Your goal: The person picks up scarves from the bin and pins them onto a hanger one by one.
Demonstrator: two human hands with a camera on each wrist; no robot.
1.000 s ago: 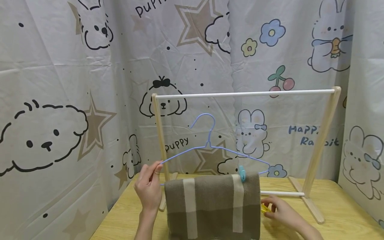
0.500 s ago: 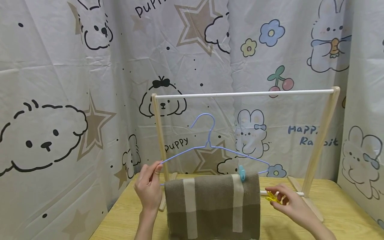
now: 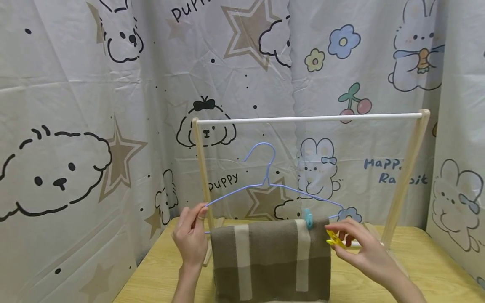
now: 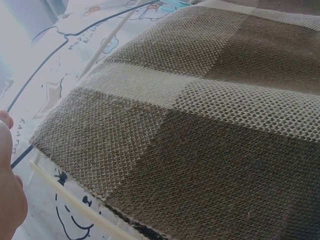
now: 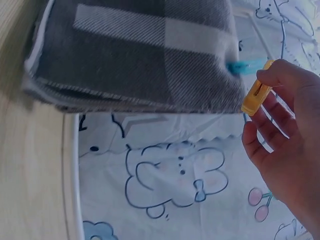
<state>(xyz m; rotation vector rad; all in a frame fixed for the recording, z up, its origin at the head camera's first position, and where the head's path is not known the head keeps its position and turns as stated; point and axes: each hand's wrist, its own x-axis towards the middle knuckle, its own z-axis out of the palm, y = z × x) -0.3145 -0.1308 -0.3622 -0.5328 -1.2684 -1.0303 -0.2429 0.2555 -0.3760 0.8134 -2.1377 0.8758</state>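
A blue wire hanger (image 3: 267, 182) stands upright with a folded brown and cream checked cloth (image 3: 273, 261), perhaps a scarf, draped over its lower bar. My left hand (image 3: 191, 237) grips the hanger's left corner between thumb and fingers. A teal clothespin (image 3: 308, 218) is clipped on the cloth's top edge, right of the middle. My right hand (image 3: 360, 246) pinches a yellow clothespin (image 3: 335, 238) beside the cloth's upper right edge. In the right wrist view the yellow clothespin (image 5: 257, 90) is near the cloth's corner; whether they touch, I cannot tell.
Behind the cloth stands a wooden rack with a white top rail (image 3: 310, 118) and a lower white bar, partly hidden. It rests on a light wood table (image 3: 151, 277). Printed curtains (image 3: 113, 97) enclose the back and both sides.
My right hand has risen from low beside the cloth, bringing the yellow clothespin up to the upper right edge. The left hand, hanger and cloth have shifted slightly right.
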